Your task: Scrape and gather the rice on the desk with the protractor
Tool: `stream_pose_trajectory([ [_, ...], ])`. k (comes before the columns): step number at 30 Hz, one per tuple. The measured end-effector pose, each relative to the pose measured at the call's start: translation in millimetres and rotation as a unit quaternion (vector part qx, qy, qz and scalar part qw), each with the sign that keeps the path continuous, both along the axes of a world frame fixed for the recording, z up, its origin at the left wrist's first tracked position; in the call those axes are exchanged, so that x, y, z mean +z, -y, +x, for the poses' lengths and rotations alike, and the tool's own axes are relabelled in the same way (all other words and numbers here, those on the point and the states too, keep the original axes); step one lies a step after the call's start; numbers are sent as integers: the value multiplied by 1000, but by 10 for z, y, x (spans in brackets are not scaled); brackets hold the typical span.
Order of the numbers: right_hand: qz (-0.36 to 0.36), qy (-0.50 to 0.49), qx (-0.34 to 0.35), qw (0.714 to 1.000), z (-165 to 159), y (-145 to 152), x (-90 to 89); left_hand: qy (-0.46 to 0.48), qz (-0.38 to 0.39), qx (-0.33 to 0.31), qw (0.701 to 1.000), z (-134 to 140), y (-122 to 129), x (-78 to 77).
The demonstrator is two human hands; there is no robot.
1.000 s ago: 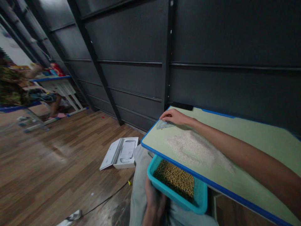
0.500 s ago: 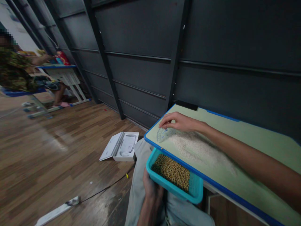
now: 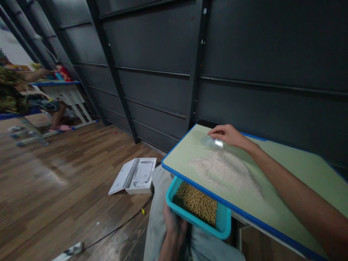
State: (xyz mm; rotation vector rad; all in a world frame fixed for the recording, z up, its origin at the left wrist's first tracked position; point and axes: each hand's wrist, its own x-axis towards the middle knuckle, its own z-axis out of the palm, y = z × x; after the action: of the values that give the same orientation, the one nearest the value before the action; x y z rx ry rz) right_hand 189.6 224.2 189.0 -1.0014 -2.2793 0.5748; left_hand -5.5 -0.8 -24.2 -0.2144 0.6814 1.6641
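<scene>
A turquoise basket (image 3: 199,225) sits over the person's lap with its far side tucked beneath the near edge of the pale green, blue-rimmed counter (image 3: 296,170). In it lies a broad layer of round, tan beans (image 3: 197,203), reaching close to the left end and leaving a strip of the basket's floor bare at the right end. The left hand (image 3: 174,224) has hold of the basket at its near left corner, its grip set against the side and underneath; the fingers below are hidden, so how far they curl cannot be told. On the counter, outside any container, a heap of pale, rice-like grains (image 3: 227,170) is spread toward the near edge, thinning out at the right. Beyond the heap, the right hand (image 3: 231,135) has its grip closed to a pinch, thumb and fingertips together on the far edge of a clear protractor (image 3: 211,142); whether the protractor touches the counter cannot be told. Down on the wooden floor (image 3: 67,145), left of the person's leg, a white box (image 3: 140,190) lies open, its lid folded out to the left and a pale moulded insert (image 3: 143,172) with rounded outlines inside. Near it runs a black cable (image 3: 119,227) bearing a yellow tag (image 3: 143,211).
</scene>
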Motion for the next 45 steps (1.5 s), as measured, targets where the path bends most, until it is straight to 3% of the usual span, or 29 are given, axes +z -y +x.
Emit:
stream_pose_trajectory([
  [4,-101,-14,-4,995,136,-90,-133,-16,-7,2,1000,-6,-23,-51],
  [16,-233,-53,36,970,166,-97,-370,-43,-35,-4,998,3,-10,64],
  [25,-274,-42,45,960,153,-37,-276,-59,-36,-12,998,11,-14,109],
  [32,-337,-71,72,936,92,57,-194,-52,-11,-15,998,11,-9,44],
  [45,-333,-31,105,937,-112,247,-42,-51,-31,-28,998,29,26,124],
])
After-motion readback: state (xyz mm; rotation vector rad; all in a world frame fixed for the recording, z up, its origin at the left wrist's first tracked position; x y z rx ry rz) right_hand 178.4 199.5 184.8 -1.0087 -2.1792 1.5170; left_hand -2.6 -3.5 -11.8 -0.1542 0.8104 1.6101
